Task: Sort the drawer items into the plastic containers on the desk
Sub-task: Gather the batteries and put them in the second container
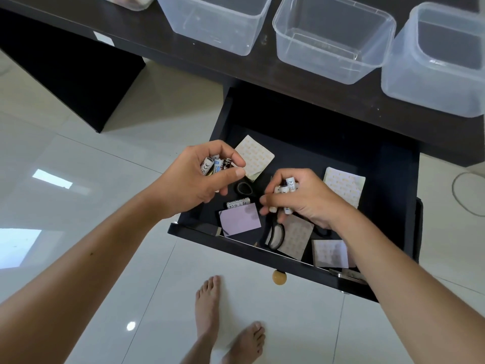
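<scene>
The black drawer (pixel 388 164) is pulled out below the dark desk (pixel 162 46). My left hand (pixel 194 179) hovers over its left side and grips several batteries (pixel 214 165). My right hand (pixel 307 198) is over the drawer's middle, fingers curled round more white batteries (pixel 287 189). One loose battery (pixel 237 204) lies on the drawer floor between my hands, beside a pale purple note pad (pixel 240 219). Scissors (pixel 275 236) lie partly under my right hand. Patterned note pads (pixel 256 157) lie around. Three clear plastic containers (pixel 333 38) stand on the desk.
A fourth container (pixel 126 1) holding something pale sits at the desk's far left edge. The drawer's round wooden knob (pixel 279 277) juts toward me. My bare feet (pixel 228 324) are on the white tiled floor. A cable (pixel 462 195) curls on the floor at right.
</scene>
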Demonstrator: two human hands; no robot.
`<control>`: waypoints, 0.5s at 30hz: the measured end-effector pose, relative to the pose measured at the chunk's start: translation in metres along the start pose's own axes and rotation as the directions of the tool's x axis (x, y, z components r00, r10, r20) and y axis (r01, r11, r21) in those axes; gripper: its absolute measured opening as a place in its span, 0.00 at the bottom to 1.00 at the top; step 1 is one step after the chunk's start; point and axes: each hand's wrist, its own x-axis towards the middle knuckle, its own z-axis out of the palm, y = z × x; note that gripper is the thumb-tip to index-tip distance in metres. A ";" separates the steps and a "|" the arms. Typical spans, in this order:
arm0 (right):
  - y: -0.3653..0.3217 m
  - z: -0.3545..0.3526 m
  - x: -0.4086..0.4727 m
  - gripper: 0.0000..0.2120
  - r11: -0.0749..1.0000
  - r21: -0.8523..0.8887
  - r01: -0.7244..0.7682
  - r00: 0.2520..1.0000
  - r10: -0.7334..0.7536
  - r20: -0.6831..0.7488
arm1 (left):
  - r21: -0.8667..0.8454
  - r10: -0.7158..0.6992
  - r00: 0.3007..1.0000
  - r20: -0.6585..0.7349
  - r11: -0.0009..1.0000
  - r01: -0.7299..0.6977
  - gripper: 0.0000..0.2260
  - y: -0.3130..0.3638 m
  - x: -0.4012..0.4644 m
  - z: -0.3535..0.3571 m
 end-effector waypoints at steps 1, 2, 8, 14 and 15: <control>0.000 0.007 0.002 0.07 0.999 -0.038 0.017 1.000 -0.017 0.002 | -0.003 -0.001 1.000 -0.011 1.000 0.001 0.04 0.000 0.000 -0.001; 0.000 0.014 0.006 0.07 0.994 -0.103 0.033 0.999 -0.034 -0.005 | -0.005 0.000 1.000 -0.020 1.000 0.000 0.04 -0.001 -0.001 -0.003; 0.007 0.038 0.027 0.16 0.662 -0.719 0.211 0.968 -0.242 0.061 | -0.041 -0.008 1.000 -0.021 0.999 0.007 0.06 -0.003 -0.002 -0.005; 0.012 0.041 0.029 0.12 0.537 -0.820 0.201 0.968 -0.235 0.084 | -0.061 -0.024 1.000 0.008 0.998 0.025 0.06 -0.005 0.000 -0.005; 0.012 0.040 0.029 0.11 0.568 -0.802 0.185 0.970 -0.234 0.058 | -0.072 -0.026 1.000 0.005 0.997 0.027 0.06 -0.004 0.000 -0.005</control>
